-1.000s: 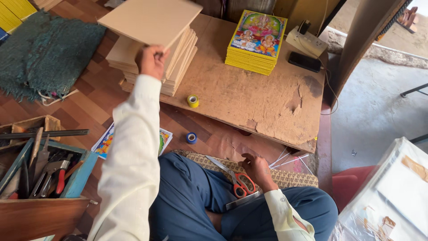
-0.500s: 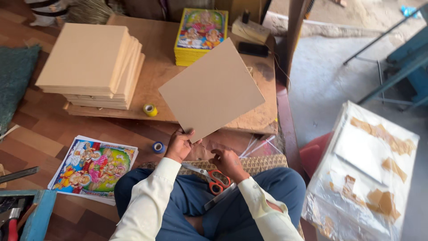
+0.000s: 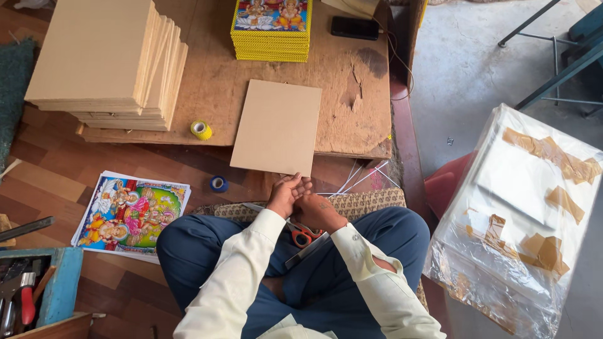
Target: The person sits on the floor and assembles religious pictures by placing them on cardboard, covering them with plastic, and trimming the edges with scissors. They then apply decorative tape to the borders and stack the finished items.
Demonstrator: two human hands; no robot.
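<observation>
Item 1: plain brown board (image 3: pixel 277 127), flat on the low wooden bench (image 3: pixel 352 94), near edge overhanging the bench front twd the person. Nothing lying on it.

Item 2: left hand (image 3: pixel 287 193), just below the board's near edge, fingers loosely curled together, fingertips close to the board; contact w/ board can't tell. Nothing seen gripped in it.

Item 3: right hand (image 3: pixel 316 211), beside and touching the left hand, resting over the lap, fingers folded in; whether it grips anything can't tell.

Item 4: scissors (image 3: pixel 302 235), orange handles, on the lap just under the right hand. Long flat metal strip (image 3: pixel 306 251) lies slanted next to them.

Item 5: stack of same brown boards (image 3: pixel 107 59), back-left on bench, well apart from the single board.

Item 6: stack of yellow-edged colour prints (image 3: pixel 272 28), back of bench, beyond the single board. Dark phone (image 3: pixel 355 27) just right of it.

Item 7: yellow tape roll (image 3: pixel 201 130), bench front, btwn board stack and single board. Blue tape roll (image 3: pixel 218 183) on the wood floor below, near board's left corner.

Item 8: loose colour prints (image 3: pixel 132 213), floor, left of person's knee.

Item 9: blue tool tray (image 3: pixel 63 289), lower left, hand tools inside.

Item 10: clear plastic-wrapped bundle (image 3: pixel 521 220) w/ brown tape patches, right side, well apart from the hands.
</observation>
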